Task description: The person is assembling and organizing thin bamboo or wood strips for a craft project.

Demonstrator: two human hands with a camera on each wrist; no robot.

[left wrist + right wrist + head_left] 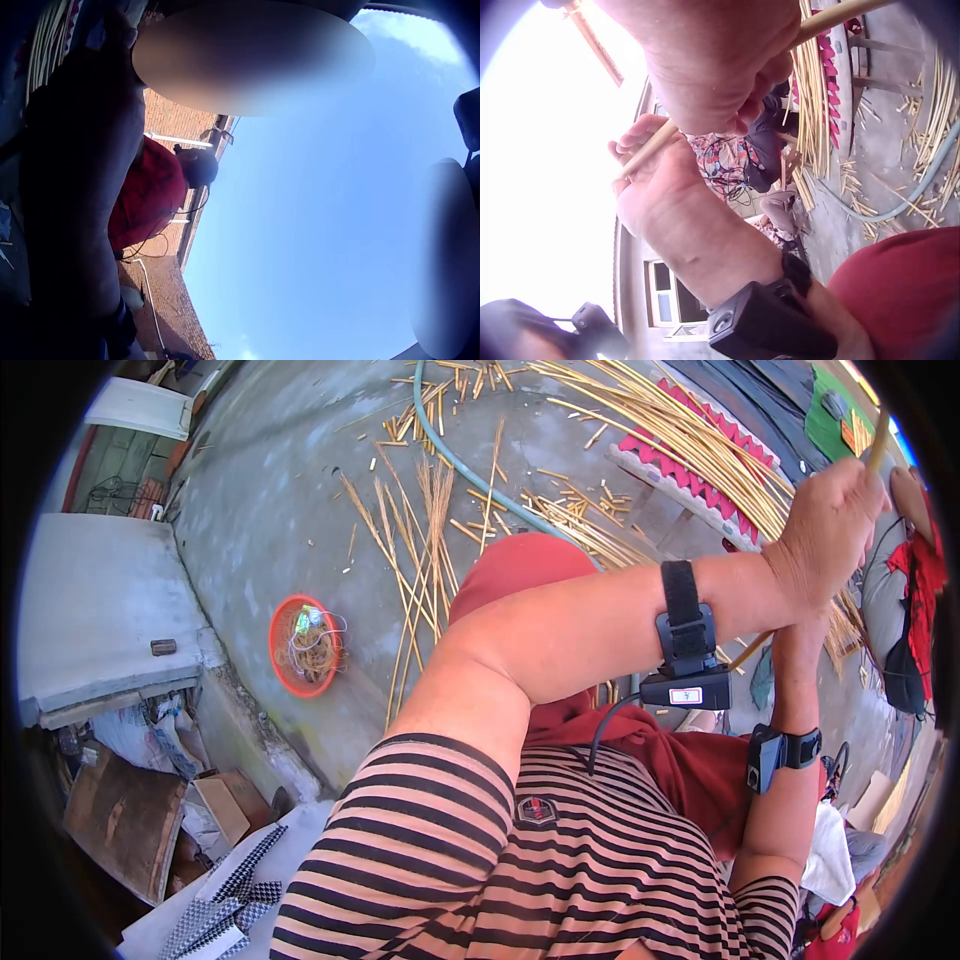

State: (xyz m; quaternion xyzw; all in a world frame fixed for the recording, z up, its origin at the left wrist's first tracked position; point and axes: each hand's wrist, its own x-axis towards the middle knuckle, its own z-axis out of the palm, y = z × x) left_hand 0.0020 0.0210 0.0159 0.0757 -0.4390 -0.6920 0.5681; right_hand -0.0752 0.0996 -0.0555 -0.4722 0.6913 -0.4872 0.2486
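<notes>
Left hand (825,525): raised off to the person's right, fingers bent round a single cane (847,21). Right hand (720,67): just beside it and lower, fingers curled about the same cane, which goes in one side of the grip and comes out the other. Both hands grasping, then; exact finger placement of the left partly hidden. Cane slants through both grips, clear of the floor; its far ends hard to make out.

Step in hand, as I judge it: working one cane between two close grips, perhaps bending or straightening it. No tool seen in either hand. Next move probably calls for one hand to hold firm as an anchor while the other presses or slides along to a fresh stretch. Uneven pressure could crack the cane.

Below the arms: maroon trouser knee (520,565). Ahead on the concrete floor (230,490): fan of thin stems (430,510), pale hose (455,460), scattered short cane pieces (600,500). Beyond, long canes (690,435) lie across a pink-and-white rack (655,482), likely the stock or the finished lot; cannot tell which. Orange basket (273,645) of tangled fibre off to the left. Another person in red (150,195) close by on the right.
</notes>
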